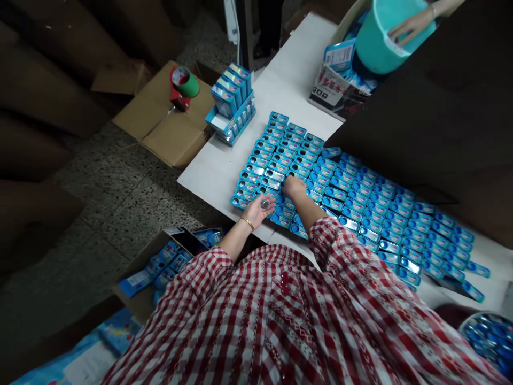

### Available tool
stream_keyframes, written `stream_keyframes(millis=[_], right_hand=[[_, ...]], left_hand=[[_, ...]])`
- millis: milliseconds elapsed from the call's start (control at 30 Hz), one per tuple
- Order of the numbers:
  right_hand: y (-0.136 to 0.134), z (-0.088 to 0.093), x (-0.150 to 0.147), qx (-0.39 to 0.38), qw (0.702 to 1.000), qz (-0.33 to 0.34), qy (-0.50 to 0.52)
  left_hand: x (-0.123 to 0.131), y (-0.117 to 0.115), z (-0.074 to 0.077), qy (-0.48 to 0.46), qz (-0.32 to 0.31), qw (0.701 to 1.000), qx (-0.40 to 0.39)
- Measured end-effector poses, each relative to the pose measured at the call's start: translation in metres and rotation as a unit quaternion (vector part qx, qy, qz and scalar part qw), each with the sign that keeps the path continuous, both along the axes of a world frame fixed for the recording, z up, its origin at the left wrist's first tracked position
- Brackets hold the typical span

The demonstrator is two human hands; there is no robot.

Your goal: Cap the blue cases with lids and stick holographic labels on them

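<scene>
Rows of small blue blister packs cover the white table. My left hand, with a gold bangle at the wrist, is cupped palm up at the near left corner of the rows and holds small silvery pieces. Beside it, my right hand rests knuckles up on one pack in the rows. Its fingers are curled down, and what they pinch is hidden. Both sleeves are red and white check.
Another person's hand grips a teal bucket at the far end. A display box of blue packs stands at the table's left corner beside a cardboard carton carrying a green tape dispenser. An open carton of packs sits on the floor.
</scene>
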State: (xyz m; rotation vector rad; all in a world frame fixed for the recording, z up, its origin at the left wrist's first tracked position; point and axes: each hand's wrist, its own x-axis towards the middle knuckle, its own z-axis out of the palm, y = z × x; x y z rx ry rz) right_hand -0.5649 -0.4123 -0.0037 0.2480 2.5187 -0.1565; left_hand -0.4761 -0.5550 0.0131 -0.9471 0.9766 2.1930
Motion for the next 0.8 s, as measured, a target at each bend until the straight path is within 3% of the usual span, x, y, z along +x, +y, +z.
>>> stream_keyframes(millis=[167, 333, 467, 567, 633, 700, 800], right_hand=[[-0.002, 0.003, 0.006, -0.012, 0.998, -0.046, 0.03], [0.011, 0.004, 0.015, -0.054, 0.995, -0.066, 0.057], [0.015, 0.009, 0.06, -0.183, 0.968, -0.031, 0.169], [0.006, 0.012, 0.102, -0.312, 0.925, 0.052, 0.211], [0.003, 0.012, 0.118, -0.349, 0.91, 0.072, 0.21], [0.009, 0.01, 0.118, -0.345, 0.914, 0.055, 0.206], [0.029, 0.01, 0.088, -0.288, 0.936, -0.015, 0.203]], left_hand=[[0.003, 0.007, 0.013, 0.01, -0.032, 0.999, -0.007], [0.009, -0.001, 0.012, -0.008, -0.023, 1.0, -0.005], [0.011, -0.001, 0.008, -0.01, -0.01, 1.0, 0.007], [0.013, 0.009, 0.009, 0.012, -0.049, 0.997, 0.059], [0.015, 0.015, 0.01, 0.021, -0.089, 0.993, 0.08], [0.016, 0.016, 0.008, 0.016, -0.118, 0.992, 0.049], [0.014, 0.011, 0.002, 0.077, -0.144, 0.981, -0.109]])
